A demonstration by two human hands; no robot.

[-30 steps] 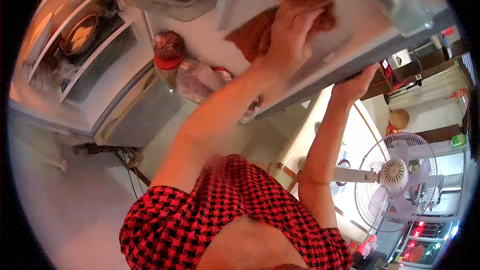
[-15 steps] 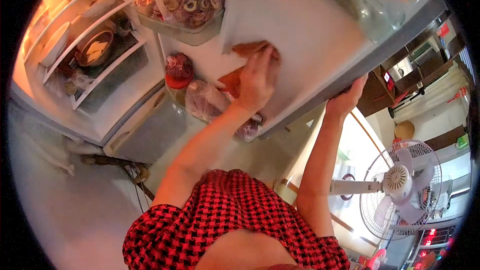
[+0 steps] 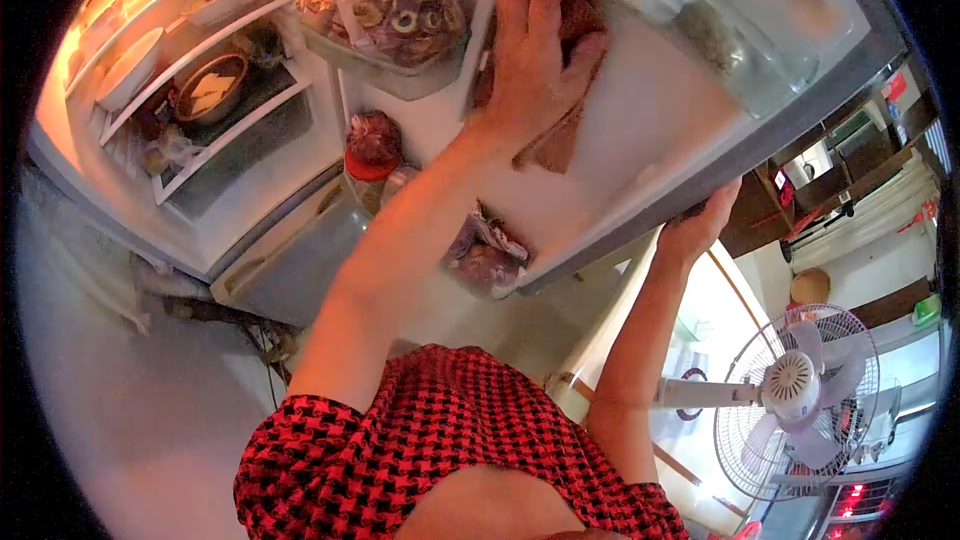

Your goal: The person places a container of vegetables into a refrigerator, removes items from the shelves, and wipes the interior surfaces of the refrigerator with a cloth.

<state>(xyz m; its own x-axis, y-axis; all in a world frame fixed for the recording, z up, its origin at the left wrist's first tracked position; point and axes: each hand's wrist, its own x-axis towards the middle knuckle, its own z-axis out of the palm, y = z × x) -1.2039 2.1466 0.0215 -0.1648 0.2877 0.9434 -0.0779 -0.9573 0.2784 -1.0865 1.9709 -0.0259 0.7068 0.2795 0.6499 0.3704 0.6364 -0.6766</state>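
Cloth (image 3: pixel 550 148), reddish brown and rumpled, lies against the white inner panel of the refrigerator door (image 3: pixel 635 130), its near corner pointing toward the person. The left hand (image 3: pixel 530 65) is laid over it; the fingers are stretched out and slightly parted, with the thumb apart on the right, and I cannot tell whether they pinch the fabric or only press on it. Just left of the cloth, a door bin (image 3: pixel 400 85) carries a bag (image 3: pixel 405 15) of ring-shaped pieces. To its right, a clear bin (image 3: pixel 770 80) runs along the far part of the door.

The right hand (image 3: pixel 698 228) is at the door's outer edge; its fingers are partly hidden there, so how tightly they close cannot be told.

Nearer than the door bin stands a red-topped jar (image 3: pixel 368 166), partly behind the left forearm, and right of that forearm is a clear bag (image 3: pixel 487 258) with dark purplish contents. Farther left, inside the lit refrigerator, a brown bowl (image 3: pixel 212 88) holds pale pieces, near a white dish (image 3: pixel 130 70). At the right is a fan (image 3: pixel 790 385).
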